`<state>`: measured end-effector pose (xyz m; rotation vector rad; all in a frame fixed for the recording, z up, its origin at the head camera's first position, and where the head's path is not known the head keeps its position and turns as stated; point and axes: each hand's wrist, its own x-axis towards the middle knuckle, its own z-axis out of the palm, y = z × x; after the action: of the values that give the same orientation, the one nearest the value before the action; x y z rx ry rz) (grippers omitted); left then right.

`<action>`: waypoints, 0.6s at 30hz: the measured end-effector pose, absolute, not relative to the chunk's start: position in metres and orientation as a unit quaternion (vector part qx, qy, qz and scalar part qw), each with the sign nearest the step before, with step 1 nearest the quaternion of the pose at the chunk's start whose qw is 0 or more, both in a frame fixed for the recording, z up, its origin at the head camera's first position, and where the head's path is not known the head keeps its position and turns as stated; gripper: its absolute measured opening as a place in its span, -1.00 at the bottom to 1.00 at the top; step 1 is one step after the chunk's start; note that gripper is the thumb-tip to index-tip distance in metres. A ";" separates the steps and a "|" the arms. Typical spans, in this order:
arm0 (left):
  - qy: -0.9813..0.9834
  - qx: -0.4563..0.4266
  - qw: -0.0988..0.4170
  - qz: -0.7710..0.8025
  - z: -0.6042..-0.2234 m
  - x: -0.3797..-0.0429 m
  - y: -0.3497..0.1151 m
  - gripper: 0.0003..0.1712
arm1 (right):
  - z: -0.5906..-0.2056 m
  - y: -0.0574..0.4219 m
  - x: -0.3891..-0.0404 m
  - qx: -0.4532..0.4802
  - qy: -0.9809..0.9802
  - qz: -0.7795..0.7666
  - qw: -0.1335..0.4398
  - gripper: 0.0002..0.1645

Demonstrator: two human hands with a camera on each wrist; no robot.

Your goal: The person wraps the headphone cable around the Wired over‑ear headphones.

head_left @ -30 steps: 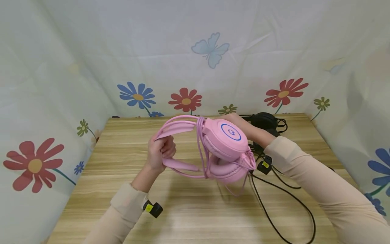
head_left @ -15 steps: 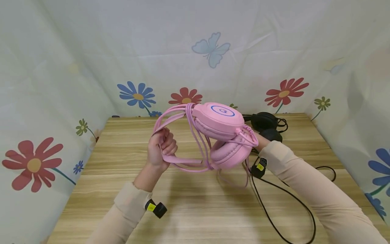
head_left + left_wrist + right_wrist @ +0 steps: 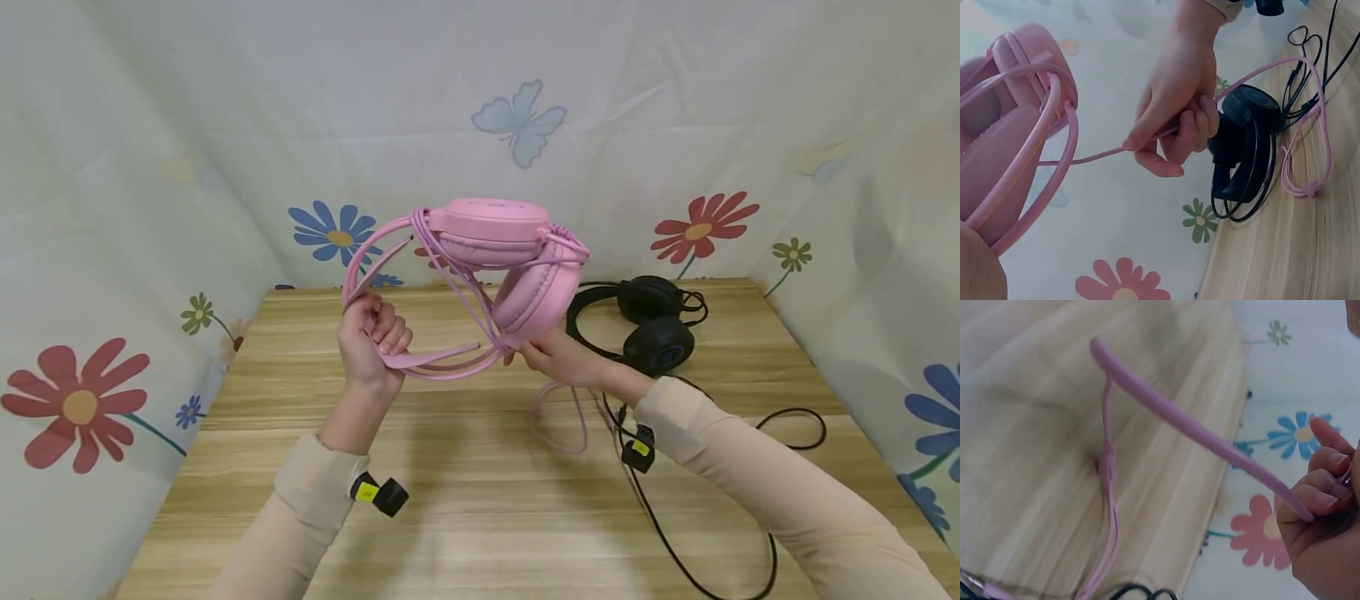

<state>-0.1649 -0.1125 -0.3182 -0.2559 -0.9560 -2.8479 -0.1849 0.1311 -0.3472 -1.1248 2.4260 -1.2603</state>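
Pink headphones are held in the air above the wooden table, in front of the cloth. The left hand has its fingers folded around the middle of the headband, so the hand is closed and has a firm hold there. The two ear cups point away from this hand, toward the right; one is up and lies nearly flat, the other is lower and tilted. Some turns of thin pink cable go around the headband just beside the ear cups. The right hand is near the lower ear cup. In the left wrist view, its thumb and fingers pinch this cable, with the other fingers curled. From the right hand the cable goes on and hangs in a loop toward the table.

Black headphones lie on the table at the right, near its back edge, and their black cable makes a long curve toward the front. The cloth shows flowers and one pale blue butterfly. Each beige sleeve has a small black camera near it, at the wrist.
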 end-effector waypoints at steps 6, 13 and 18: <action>-0.349 -0.041 0.104 -0.930 -0.321 -0.172 -0.111 -0.66 | -0.357 0.123 -0.174 -0.345 0.855 -0.357 0.149 -0.58; -0.371 0.011 0.170 -0.913 -0.326 -0.183 -0.113 -0.57 | -0.384 0.129 -0.180 -0.326 0.845 -0.386 0.175 -0.59; -0.395 0.027 0.216 -0.892 -0.330 -0.188 -0.117 -0.58 | -0.384 0.133 -0.173 -0.323 0.850 -0.378 0.175 -0.65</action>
<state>-0.1877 -0.1168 -0.3297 0.0751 -1.0962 -2.4737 -0.1726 0.1325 -0.3838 -0.9158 2.4072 -1.0721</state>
